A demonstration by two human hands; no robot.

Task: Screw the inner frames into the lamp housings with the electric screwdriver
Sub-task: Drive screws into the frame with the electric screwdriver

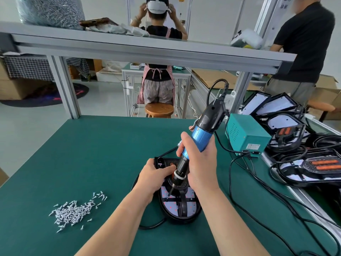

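Note:
A black oval lamp housing (186, 217) lies on the green mat in front of me, with a black inner frame (183, 205) over its white LED board. My right hand (200, 164) grips the blue and black electric screwdriver (200, 133), tilted, with its bit tip down on the frame at the board's left side. My left hand (152, 179) holds the housing's far left part, fingers curled over it beside the screwdriver's chuck. A pile of small silver screws (73, 212) lies on the mat at the left.
A teal power box (247, 135) stands at the right, with black cables (245, 183) trailing across the mat. Several lamp housings (295, 145) are stacked at the far right. An aluminium shelf (147, 50) runs overhead. Two people stand beyond the bench.

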